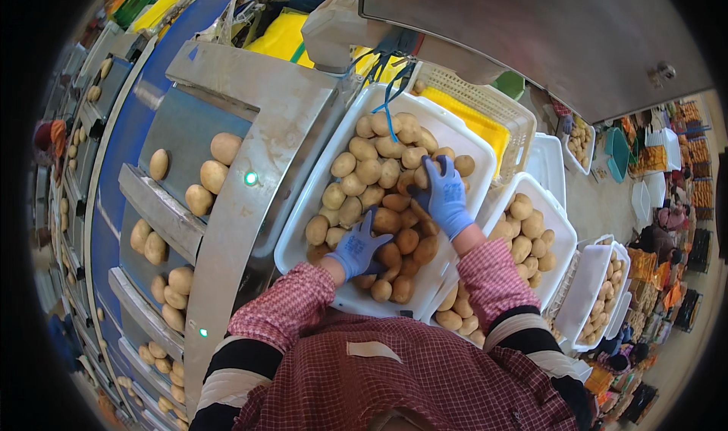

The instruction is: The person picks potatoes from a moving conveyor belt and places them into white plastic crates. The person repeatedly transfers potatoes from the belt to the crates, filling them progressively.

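Note:
A white plastic tub (318, 189) full of potatoes (368, 171) lies before me. My left hand (357, 250), in a blue glove, rests on potatoes in the tub's lower left part, its thumb and fingers spread. My right hand (445, 195), in a blue glove too, is at the tub's right side with its fingers curled over a potato (421, 177); whether it grips that potato cannot be told. Between the hands lie darker, shaded potatoes (406, 240). Blue straps (388, 104) hang over the tub's top end.
Left stands a metal-framed sorting conveyor (278, 112) carrying potatoes. A steel cabinet (512, 27) overhangs the top right. Right are a cream crate (520, 109) with yellow mesh bags (475, 123) and more white tubs (563, 266) of potatoes. Other people work farther off.

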The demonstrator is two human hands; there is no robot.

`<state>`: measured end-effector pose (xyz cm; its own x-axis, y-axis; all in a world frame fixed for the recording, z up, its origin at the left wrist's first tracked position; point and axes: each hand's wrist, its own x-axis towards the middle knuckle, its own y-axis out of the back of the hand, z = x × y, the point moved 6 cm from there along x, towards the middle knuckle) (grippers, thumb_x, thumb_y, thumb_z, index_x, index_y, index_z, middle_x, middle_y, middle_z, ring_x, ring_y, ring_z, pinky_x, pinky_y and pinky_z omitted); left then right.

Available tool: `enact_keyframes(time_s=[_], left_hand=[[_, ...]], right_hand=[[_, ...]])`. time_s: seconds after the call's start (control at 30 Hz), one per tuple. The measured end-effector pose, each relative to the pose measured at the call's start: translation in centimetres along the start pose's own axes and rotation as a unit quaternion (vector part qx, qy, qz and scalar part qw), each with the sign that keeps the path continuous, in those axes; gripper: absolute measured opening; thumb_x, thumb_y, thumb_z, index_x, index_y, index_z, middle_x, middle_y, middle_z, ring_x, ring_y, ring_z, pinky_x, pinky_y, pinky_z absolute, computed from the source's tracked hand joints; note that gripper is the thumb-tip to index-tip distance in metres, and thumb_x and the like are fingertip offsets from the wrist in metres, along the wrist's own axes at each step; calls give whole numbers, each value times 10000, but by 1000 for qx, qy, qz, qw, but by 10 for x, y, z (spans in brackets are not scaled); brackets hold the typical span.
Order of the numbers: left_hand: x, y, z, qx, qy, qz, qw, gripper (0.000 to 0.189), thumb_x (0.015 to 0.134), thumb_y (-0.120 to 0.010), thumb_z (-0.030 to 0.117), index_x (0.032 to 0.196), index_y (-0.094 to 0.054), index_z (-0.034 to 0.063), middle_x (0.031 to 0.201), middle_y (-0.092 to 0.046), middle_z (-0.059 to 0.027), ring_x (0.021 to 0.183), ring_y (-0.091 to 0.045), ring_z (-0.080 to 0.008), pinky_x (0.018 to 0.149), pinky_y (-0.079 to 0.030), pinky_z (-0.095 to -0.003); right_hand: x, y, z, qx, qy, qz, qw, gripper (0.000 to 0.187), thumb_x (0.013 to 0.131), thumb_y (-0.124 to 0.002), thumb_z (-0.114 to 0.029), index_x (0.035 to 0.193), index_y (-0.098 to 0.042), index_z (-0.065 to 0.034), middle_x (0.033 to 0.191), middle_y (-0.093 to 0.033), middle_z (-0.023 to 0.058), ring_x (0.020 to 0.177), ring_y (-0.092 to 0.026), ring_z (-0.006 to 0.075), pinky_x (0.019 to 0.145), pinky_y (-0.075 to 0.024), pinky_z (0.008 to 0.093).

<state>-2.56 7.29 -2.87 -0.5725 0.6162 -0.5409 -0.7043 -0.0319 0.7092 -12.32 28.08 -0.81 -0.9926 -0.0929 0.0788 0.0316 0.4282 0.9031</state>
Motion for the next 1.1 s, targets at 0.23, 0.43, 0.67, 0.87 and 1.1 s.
enact_keyframes(time_s=[0.23, 0.43, 0.67, 0.87, 1.1], left_hand=[[19, -10, -9, -146, 33, 43, 988, 564, 938, -688, 409, 1478, -557, 313, 1702, -149, -253, 1371, -503, -468, 1112, -482, -490], [42, -13, 8, -86, 109, -44, 989, 422, 1012, -578, 353, 1423, -636, 277, 1700, -171, -251, 1315, -561, -451, 1091, -506, -478], [4, 4, -23, -249, 53, 90, 963, 389, 1047, -570, 307, 1400, -621, 152, 1571, -440, -220, 1220, -639, -374, 1093, -484, -438], [-69, 21, -31, -628, -101, 186, 748, 380, 1047, -579, 263, 1355, -592, 39, 1277, -656, -113, 1088, -665, -222, 1018, -494, -348], [-278, 86, -47, -740, -263, 301, 541, 471, 952, -706, 352, 1274, -625, 17, 1057, -688, -161, 726, -685, -267, 555, -558, -355]], right_hand=[[51, 25, -1, 55, 138, -190, 971, 624, 804, -839, -372, 1334, -627, -119, 1242, -593, 232, 1129, -636, 406, 979, -528, 443], [72, -11, -28, -64, 96, -378, 918, 545, 784, -815, -449, 1224, -730, -139, 1157, -694, 271, 1099, -678, 414, 956, -554, 425], [78, 27, -49, 142, 84, -326, 931, 455, 893, -792, -276, 1243, -708, 2, 1041, -743, 90, 972, -685, 197, 925, -553, 343], [-5, 26, 21, 694, -154, -266, 651, 738, 946, -646, -465, 1543, -449, -79, 1436, -584, 148, 1117, -679, 296, 906, -585, 397], [-31, 38, -197, 834, -182, -195, 484, 950, 895, -673, -566, 1625, -286, -96, 1370, -576, 161, 995, -658, 336, 793, -581, 433]])
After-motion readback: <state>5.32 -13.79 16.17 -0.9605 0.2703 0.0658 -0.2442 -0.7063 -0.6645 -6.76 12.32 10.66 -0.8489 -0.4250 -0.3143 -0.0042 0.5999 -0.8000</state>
